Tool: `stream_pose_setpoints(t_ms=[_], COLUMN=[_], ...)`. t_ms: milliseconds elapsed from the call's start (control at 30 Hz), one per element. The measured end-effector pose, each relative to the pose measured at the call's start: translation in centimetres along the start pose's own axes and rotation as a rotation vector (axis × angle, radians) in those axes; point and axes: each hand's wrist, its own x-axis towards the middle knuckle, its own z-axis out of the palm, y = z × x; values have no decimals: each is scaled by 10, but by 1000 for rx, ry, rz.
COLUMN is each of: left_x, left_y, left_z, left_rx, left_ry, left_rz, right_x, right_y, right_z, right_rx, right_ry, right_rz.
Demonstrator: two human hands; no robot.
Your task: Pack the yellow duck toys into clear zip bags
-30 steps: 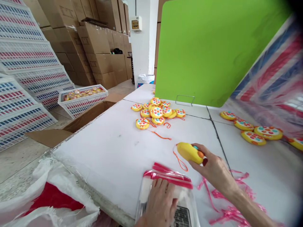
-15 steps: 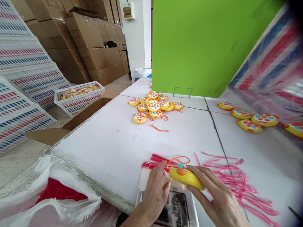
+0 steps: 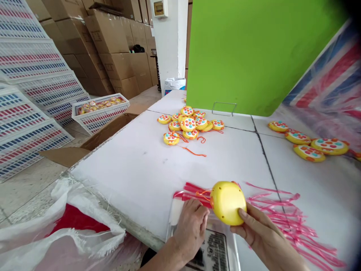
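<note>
My right hand (image 3: pixel 261 229) grips a round yellow plastic toy (image 3: pixel 228 203) by its lower right edge, thumb on top. The toy's plain back, with small screw holes, faces me, and its orange cord loop (image 3: pixel 202 194) trails to the left. My left hand (image 3: pixel 191 226) is just left of the toy with its fingers curled in; whatever they pinch is hidden. Under both hands lies a stack of clear plastic bags (image 3: pixel 176 214) with a black printed panel and red strips at the far end. Loose pink plastic strips (image 3: pixel 293 218) spread out on the right.
Several matching toys are heaped on the white table (image 3: pixel 135 165), and more toys (image 3: pixel 308 152) lie at the right. Behind stands a green board (image 3: pixel 231 56). An open carton (image 3: pixel 113 130), a basket (image 3: pixel 104 116) and a white woven sack (image 3: pixel 93 241) flank the table's left edge.
My right hand has turned the toy so its back now faces me, raising it slightly. My left fingers, spread before, have curled in. The view has shifted slightly.
</note>
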Motion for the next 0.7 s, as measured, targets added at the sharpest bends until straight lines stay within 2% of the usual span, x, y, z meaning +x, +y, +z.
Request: stream_pose_setpoints(t_ms=[100, 200, 333, 500, 600, 700], left_x=[-1, -1, -2, -3, -4, -2], left_y=[0, -1, -4, -8, -8, -6], left_z=[-1, -1, 2, 3, 2, -1], left_rx=[-38, -71, -94, -164, -205, -184], left_ry=[-36, -38, -16, 16, 30, 8], left_rz=[-31, -68, -109, -153, -128, -88], right_x=[3, 0, -8, -8, -7, -13], right_y=[7, 7, 6, 18, 23, 21], right_z=[-8, -18, -28, -47, -58, -60], right_rx=[-115, -387, -659, -748, -780, -773], right_ry=[87, 165, 152, 120, 84, 87], right_rz=[-50, -97, -157, -118, -102, -65])
